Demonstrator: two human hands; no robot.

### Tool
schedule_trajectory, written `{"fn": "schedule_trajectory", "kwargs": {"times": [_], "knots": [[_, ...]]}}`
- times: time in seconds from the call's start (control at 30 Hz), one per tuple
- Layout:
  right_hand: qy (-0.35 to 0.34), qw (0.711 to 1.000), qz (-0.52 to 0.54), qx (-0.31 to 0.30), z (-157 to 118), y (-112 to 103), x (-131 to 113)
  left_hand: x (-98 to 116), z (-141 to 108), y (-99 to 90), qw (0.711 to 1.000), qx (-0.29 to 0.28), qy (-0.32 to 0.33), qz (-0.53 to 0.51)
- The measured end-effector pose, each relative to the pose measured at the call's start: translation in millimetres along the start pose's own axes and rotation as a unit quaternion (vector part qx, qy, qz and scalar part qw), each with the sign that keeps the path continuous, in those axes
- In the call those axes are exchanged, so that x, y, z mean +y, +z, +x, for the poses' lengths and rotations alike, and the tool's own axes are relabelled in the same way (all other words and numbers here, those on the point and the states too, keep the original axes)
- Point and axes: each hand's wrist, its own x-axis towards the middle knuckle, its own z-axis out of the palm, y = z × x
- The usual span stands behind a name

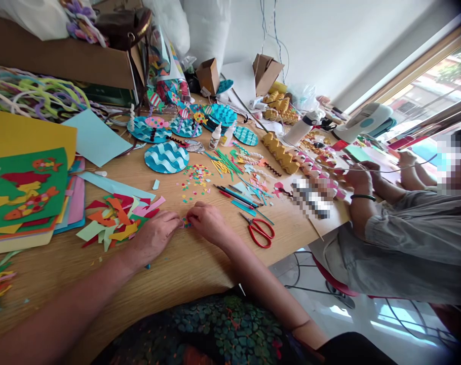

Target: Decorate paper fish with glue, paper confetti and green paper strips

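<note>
My left hand [156, 234] and my right hand [207, 223] meet low over the wooden table, fingertips close together. Between them is a small dotted paper piece [186, 223], bluish with coloured spots and mostly covered by my fingers. Both hands are closed, pinching it from either side. Just beyond lie scattered paper dots [194, 177] in many colours. Coloured paper scraps [118, 218] are heaped beside my left hand. Red-handled scissors [260, 232] rest to the right of my right hand, near several pencils [238, 195].
Behind are a wavy blue paper disc [166, 157], glue bottles [215, 137] and finished fish pieces [156, 122]. Stacked coloured sheets [73, 203] fill the left. At right, a co-worker's hands [361, 175] work beside yellow egg-carton strips [279, 152] and a white bottle [301, 129].
</note>
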Motion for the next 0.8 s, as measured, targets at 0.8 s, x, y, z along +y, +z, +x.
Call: {"fn": "schedule_trajectory", "kwargs": {"times": [0.8], "knots": [[0.013,1.0,-0.001,-0.006,1.8,-7.3,0.6,-5.6,-0.9,6.3,1.0,0.019,0.021,0.013]]}}
